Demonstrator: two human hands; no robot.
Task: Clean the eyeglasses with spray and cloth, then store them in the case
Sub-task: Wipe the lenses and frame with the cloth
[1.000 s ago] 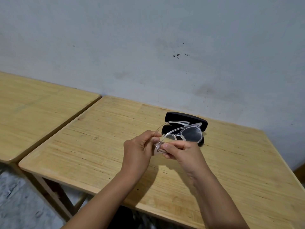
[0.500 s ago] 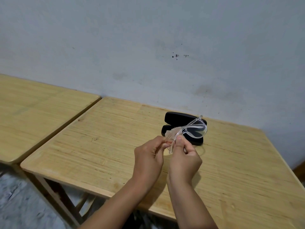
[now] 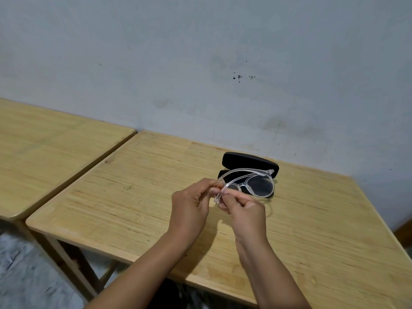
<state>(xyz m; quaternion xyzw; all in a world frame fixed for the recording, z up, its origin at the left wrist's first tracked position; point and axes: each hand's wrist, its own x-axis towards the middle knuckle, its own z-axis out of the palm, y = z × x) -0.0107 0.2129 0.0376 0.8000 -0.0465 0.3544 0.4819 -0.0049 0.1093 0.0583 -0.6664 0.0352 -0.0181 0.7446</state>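
Eyeglasses [image 3: 249,185] hover above the counter [image 3: 133,197], just in front of the black case [image 3: 249,162] open near its far edge. Folding for storage seems under way; next, close the temples and lower them in. Left hand [image 3: 191,204] and right hand [image 3: 245,210] fingers pinch one clear temple end, lenses beyond the fingertips.

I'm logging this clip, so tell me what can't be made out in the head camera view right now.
- Inside of the open black case: hidden behind the clear eyeglasses.
- The near temple's hinge: covered by fingers of the left hand and right hand.
- Cloth and spray: neither visible; a cloth could lie in the case or under the hands.
- Lens cleanliness: too small to judge.
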